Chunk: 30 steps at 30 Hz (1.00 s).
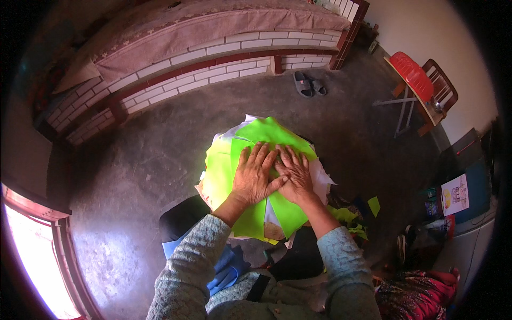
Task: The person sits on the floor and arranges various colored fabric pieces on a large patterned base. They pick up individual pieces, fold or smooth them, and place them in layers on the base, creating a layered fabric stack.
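A grey floor [144,165] spreads through the room to a raised platform bed [218,49], faced with white brick-shaped tiles and draped in pink cloth; dark slippers [303,84] lie near its foot, and a red basin [410,74] rests on a small surface [428,111] by the right wall. In the middle, in front of the seated person, sits a rounded pile [218,172] of bright green, yellowish and white pieces that look like cloth, their edges fanning out at different angles; what bears it from below is hidden. The left hand [252,178] and the right hand [295,173] both lie palm down on its top, side by side, fingers extended and a little spread, the left thumb reaching across to the right hand, and neither grips anything. The step in hand appears to be pressing or smoothing the upper green layer into place. Loose green scraps [344,215] lie just right of the pile, with a single green piece [374,206] beyond them. The next move probably calls for even, flat pressure out toward the uneven rim, without dragging the overlapping pieces apart; a lifted corner could fold under if the palms slide.
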### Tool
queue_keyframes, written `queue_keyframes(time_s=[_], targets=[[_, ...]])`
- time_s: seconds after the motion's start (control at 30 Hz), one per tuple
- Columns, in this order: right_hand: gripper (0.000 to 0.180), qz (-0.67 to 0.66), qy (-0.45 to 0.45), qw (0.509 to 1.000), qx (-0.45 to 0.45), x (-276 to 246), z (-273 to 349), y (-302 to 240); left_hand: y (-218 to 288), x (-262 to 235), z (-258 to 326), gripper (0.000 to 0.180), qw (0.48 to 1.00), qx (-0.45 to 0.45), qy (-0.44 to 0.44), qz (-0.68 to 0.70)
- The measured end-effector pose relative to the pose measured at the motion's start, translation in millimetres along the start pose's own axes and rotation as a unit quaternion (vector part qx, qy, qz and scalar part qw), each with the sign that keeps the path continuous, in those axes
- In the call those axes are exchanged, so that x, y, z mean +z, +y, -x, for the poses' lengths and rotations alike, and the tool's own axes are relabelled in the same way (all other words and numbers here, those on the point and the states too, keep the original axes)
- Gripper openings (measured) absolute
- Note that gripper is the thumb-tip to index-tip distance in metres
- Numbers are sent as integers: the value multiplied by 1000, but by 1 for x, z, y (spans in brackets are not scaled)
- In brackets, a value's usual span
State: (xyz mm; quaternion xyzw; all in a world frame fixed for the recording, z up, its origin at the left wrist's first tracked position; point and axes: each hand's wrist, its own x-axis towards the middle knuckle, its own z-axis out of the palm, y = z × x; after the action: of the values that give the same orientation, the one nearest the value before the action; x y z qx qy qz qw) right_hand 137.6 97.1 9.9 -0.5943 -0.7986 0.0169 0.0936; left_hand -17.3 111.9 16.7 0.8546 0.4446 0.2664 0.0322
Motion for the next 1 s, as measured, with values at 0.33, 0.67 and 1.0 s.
queue_keyframes(time_s=[0.33, 0.67, 1.0], targets=[[62, 10, 38, 999, 8, 8, 1, 0, 0, -1, -1, 76, 999, 11, 31, 22], [51, -32, 84, 995, 38, 5, 40, 5, -5, 16, 2, 76, 1000, 12, 3, -26], [53, -152, 105, 979, 89, 2, 138, 36, -6, 18, -2, 64, 996, 36, 2, -78]])
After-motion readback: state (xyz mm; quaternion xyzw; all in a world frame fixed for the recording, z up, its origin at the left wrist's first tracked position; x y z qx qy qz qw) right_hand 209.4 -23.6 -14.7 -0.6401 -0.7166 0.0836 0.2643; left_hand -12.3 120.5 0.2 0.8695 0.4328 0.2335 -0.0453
